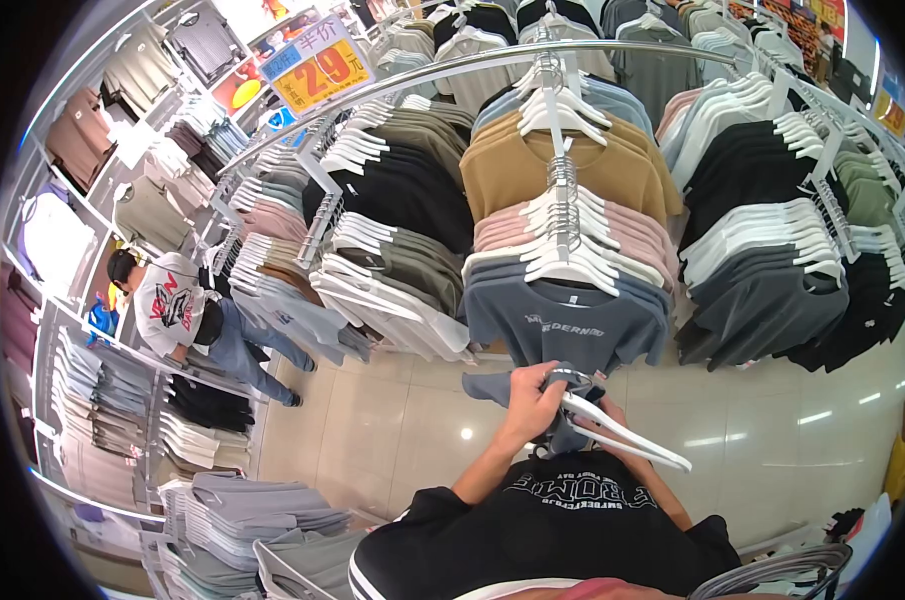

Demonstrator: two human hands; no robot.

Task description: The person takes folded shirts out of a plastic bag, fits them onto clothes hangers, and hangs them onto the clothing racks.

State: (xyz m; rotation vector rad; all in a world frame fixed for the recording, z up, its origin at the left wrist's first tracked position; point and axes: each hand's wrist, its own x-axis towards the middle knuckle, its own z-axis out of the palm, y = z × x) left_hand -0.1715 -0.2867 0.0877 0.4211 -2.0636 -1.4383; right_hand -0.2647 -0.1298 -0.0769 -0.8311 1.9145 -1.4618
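In front of my chest, my left hand [536, 395] is closed on a blue-grey shirt [488, 387] near its collar, by the hanger's neck. A white hanger [633, 440] sticks out to the lower right from between my hands. My right hand [613, 412] is behind the hanger and mostly hidden, so its fingers cannot be made out. Just beyond my hands hangs a dark blue-grey shirt [573, 330] with white lettering, at the front of a row on a metal rack.
A curved metal rail [613, 47] runs above rows of tan, pink, black and white shirts. A price sign [318, 65] stands at the upper left. At the left, a person [178, 310] bends beside shelves. Grey shirts [263, 510] hang at the lower left.
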